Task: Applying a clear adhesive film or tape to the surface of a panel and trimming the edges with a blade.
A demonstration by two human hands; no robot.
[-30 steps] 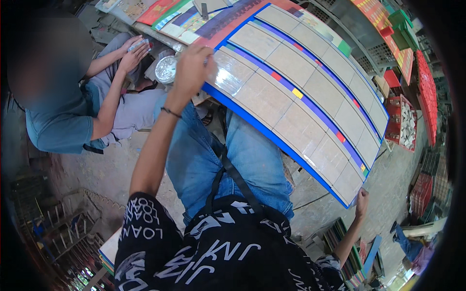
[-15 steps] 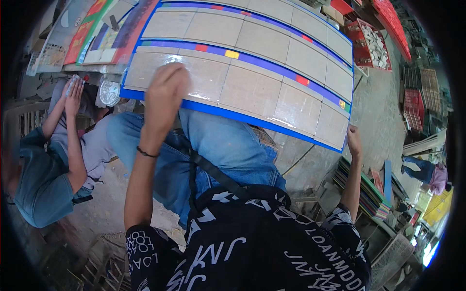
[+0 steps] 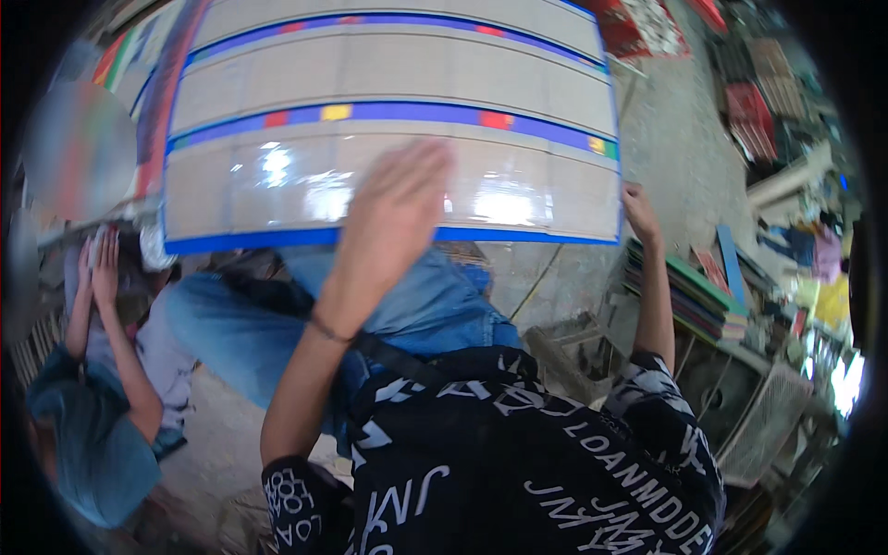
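Observation:
A large board [image 3: 287, 190] with a blue border lies across my lap. Rows of beige rectangles cover it, split by purple strips with red and yellow patches, and bright glare shows on its glossy face. My left hand [image 3: 393, 203] is over the near row, fingers stretched out together and blurred by motion. Whether its palm presses on the surface, I cannot tell. On the right, my right hand [image 3: 640, 213] has its fingers curled at the board's right edge; the fingertips are partly hidden.
Left of me sits another person [image 3: 92, 444], hands held together, beside a round container [image 3: 157, 248]. A blurred round shape [image 3: 81, 148] stands at upper left. Stacked coloured boards [image 3: 689, 296] lie at right, with a red crate [image 3: 643, 28] beyond. A distant person [image 3: 823, 250] stands far right.
My left hand has moved rightward across the near row, its fingers straightening from a curl. The board now appears further left and more level in view. My right hand stays at its right edge.

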